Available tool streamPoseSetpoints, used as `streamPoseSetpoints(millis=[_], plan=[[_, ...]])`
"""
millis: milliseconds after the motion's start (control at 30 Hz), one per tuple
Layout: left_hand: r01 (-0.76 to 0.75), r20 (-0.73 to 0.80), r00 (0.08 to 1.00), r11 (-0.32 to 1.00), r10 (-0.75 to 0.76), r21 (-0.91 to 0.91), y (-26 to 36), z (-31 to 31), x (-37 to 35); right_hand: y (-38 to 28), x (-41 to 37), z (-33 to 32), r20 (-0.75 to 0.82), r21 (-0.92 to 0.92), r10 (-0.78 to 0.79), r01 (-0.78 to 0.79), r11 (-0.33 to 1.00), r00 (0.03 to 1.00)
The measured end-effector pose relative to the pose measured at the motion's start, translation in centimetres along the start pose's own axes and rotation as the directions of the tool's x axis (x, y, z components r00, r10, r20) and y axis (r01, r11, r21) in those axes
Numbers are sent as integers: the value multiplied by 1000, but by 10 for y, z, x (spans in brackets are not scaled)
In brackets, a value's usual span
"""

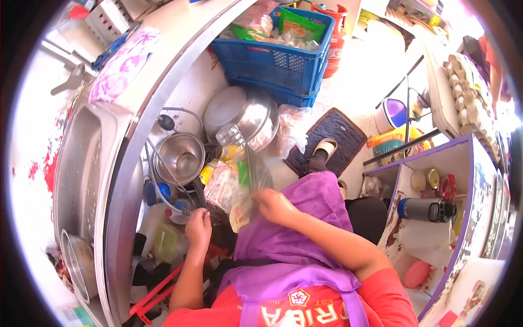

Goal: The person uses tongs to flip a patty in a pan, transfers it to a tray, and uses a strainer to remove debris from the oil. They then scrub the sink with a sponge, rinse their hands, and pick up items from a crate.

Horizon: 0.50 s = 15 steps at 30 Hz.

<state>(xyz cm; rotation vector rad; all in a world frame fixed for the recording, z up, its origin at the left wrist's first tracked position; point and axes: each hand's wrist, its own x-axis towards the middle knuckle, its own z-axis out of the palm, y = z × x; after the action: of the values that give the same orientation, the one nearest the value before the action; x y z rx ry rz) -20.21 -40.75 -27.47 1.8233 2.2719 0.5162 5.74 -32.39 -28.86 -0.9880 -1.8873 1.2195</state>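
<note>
My right hand [272,207] is closed at the centre, its fingers round the top of a thin, clear plastic bag [256,169] that looks blurred. Lower left, my left hand [198,228] has its fingers pressed together near dark items; whatever it may hold is too small to make out. Between and beyond the hands lie a clear pack [220,188] with pinkish print and a yellow packet [208,171]. A steel bowl [180,158] sits left of these, with a large metal pot [256,117] farther back.
A blue crate [267,65] filled with bags stands at the back, beside a red gas cylinder [336,38]. The counter edge [158,103] and sink [81,158] are at left. On the right, a shelf [463,180] holds a grey flask [425,210]. A dark mat [340,136] lies under one foot.
</note>
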Motion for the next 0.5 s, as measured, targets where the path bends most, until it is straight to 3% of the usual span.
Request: streamPoseSetpoints(millis=[133, 233, 300, 333, 400, 500], plan=[[-144, -164, 982, 929, 93, -341, 39, -17, 27, -16, -5, -20, 29, -180, 31, -25, 983, 999], [-350, -135, 937, 881, 323, -319, 77, -19, 47, -35, 9, -57, 69, -366, -2, 28, 930, 998], [-348, 55, 918, 864, 393, -363, 93, -11, 53, -42, 18, -86, -3, -406, -90, 81, 910, 996], [-397, 50, 895, 841, 444, -368, 106, -2, 51, -48, 20, -104, -31, -423, -87, 66, 904, 996], [-486, 118, 810, 771, 574, -413, 136, 14, 44, -54, 20, -136, -103, -462, -59, 5, 887, 993], [-692, 214, 601, 635, 770, -342, 183, 39, 34, -28, 0, -173, -266, -510, 32, -169, 844, 963]])
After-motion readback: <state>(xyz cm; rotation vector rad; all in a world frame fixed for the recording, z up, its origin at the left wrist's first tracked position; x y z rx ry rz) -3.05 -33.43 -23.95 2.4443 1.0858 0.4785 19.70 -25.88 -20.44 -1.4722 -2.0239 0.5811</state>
